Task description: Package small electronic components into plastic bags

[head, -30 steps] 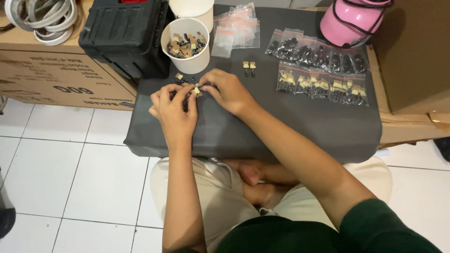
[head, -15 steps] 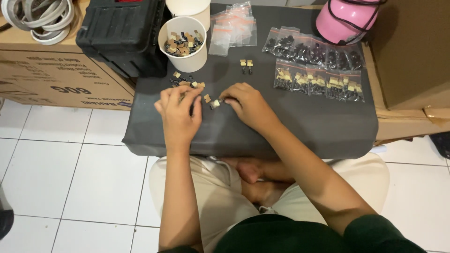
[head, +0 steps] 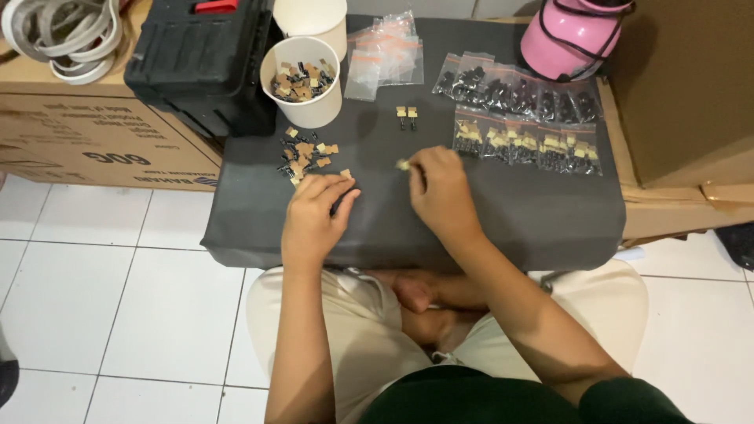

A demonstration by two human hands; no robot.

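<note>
Small part (head: pixel 402 165) pinched in right hand (head: pixel 440 192), mid-mat (head: pixel 503 212), open cloth around.

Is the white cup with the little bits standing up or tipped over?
Standing up. The white cup rests on the dark mat, its round mouth facing upward with small tan and black pieces inside.

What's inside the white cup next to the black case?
The white cup holds a heap of small tan and black parts, like the loose pile in front of it. Only the top layer shows; how deep the heap goes is hidden by the cup wall.
</note>
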